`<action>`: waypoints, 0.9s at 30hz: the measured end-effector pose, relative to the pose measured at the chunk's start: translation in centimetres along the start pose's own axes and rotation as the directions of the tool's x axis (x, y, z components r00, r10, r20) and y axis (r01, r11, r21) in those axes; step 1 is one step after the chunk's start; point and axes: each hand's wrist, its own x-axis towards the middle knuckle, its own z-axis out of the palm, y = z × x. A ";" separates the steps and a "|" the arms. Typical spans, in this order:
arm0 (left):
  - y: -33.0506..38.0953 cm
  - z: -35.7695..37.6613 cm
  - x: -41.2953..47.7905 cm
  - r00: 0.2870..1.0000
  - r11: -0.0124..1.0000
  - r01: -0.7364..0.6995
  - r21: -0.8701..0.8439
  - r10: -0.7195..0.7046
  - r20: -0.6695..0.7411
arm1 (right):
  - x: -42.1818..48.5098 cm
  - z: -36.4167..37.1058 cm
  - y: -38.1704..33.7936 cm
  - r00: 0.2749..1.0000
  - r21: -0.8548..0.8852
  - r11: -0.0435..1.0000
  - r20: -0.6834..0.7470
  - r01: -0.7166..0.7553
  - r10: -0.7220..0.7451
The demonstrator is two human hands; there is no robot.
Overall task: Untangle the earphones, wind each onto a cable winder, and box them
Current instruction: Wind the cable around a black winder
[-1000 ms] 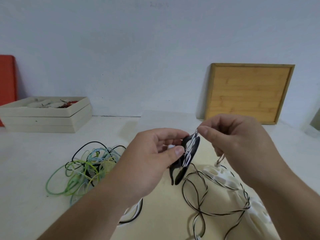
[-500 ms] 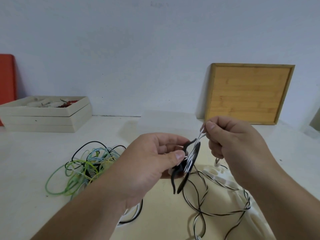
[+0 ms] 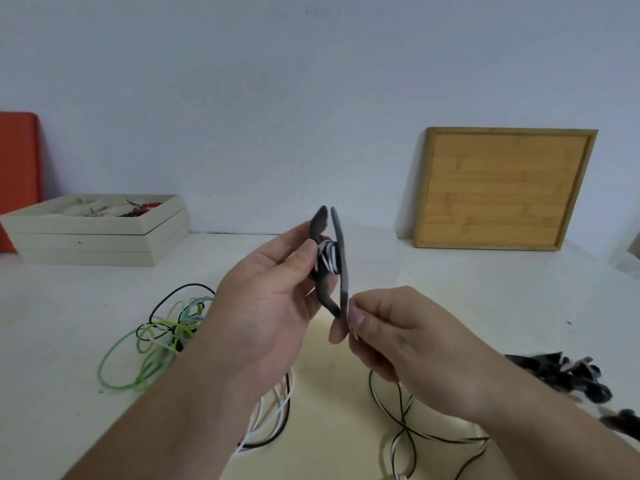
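Observation:
My left hand point(image 3: 266, 306) grips a black cable winder point(image 3: 329, 261) held upright above the table, with a few turns of black-and-white earphone cable round its core. Just below the winder, my right hand point(image 3: 398, 337) pinches that cable between thumb and fingers. The rest of the black-and-white cable point(image 3: 405, 420) trails down in loose loops onto the pale board beneath. A tangle of green, blue and black earphones point(image 3: 162, 334) lies on the table to the left. A beige box point(image 3: 97, 230) with several items inside stands at the back left.
A wooden framed board point(image 3: 502, 188) leans on the wall at the back right. Dark winders point(image 3: 561, 375), blurred, lie on the right. Another black-and-white cable point(image 3: 273, 420) shows under my left forearm. A red panel point(image 3: 17, 174) stands at the far left.
My left hand has lifted the winder higher. My right hand has dropped from above the winder to below it, carrying the cable round.

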 end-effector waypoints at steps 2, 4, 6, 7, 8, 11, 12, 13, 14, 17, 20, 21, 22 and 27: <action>0.2 -0.1 0.1 0.999 0.998 -0.009 -0.067 0.006 -0.044 | -0.2 0.2 -0.1 0.999 0.017 1.000 0.048 0.016 -0.017; 0.4 0.0 0.2 0.996 0.994 -0.026 -0.111 0.016 -0.092 | -0.3 0.1 -0.2 0.996 0.016 0.999 0.085 0.030 -0.032; 0.6 0.1 0.1 0.992 0.990 -0.037 -0.139 0.019 -0.128 | -0.3 -0.2 -0.3 0.995 -0.055 0.998 0.100 0.033 -0.028; 0.6 0.2 0.1 0.990 0.989 -0.037 -0.143 0.016 -0.141 | -0.3 -0.3 -0.2 0.994 -0.103 0.994 0.104 0.028 -0.018; 0.5 0.2 0.1 0.988 0.990 -0.035 -0.139 0.013 -0.151 | -0.3 -0.4 -0.2 0.994 -0.148 0.989 0.112 0.026 -0.010; 0.2 0.3 0.1 0.986 0.993 -0.035 -0.112 0.015 -0.168 | -0.3 -0.4 -0.4 0.988 -0.174 0.984 0.155 0.036 -0.008; 0.1 0.2 0.1 0.986 0.994 -0.036 -0.104 0.018 -0.168 | -0.4 -0.5 -0.4 0.985 -0.159 0.987 0.171 0.038 -0.011; 0.0 0.2 0.1 0.986 0.995 -0.037 -0.094 0.021 -0.164 | -0.5 -0.5 -0.5 0.983 -0.137 0.990 0.186 0.040 -0.014; -0.1 0.3 0.1 0.988 0.996 -0.037 -0.084 0.024 -0.153 | -0.5 -0.5 -0.6 0.981 -0.107 0.993 0.195 0.039 -0.017; -0.1 0.4 0.1 0.991 0.997 -0.043 -0.066 0.034 -0.131 | -0.5 -0.3 -0.7 0.982 -0.126 0.992 0.186 0.014 0.010; -0.1 0.3 0.1 0.991 0.998 -0.048 -0.041 0.042 -0.130 | -0.3 -0.1 -0.3 0.990 -0.302 0.953 0.137 0.005 0.038; -0.2 0.4 0.1 0.990 0.998 -0.049 -0.031 0.045 -0.131 | -0.4 0.0 -0.2 0.990 -0.329 0.944 0.135 0.003 0.044; -0.4 0.4 0.1 0.990 0.998 -0.053 -0.023 0.050 -0.132 | -0.4 0.0 -0.1 0.989 -0.340 0.940 0.140 0.003 0.048; -0.9 0.7 -0.1 0.990 0.998 -0.047 -0.032 0.042 -0.134 | -0.4 0.5 -0.6 0.984 -0.318 0.948 0.176 0.031 0.027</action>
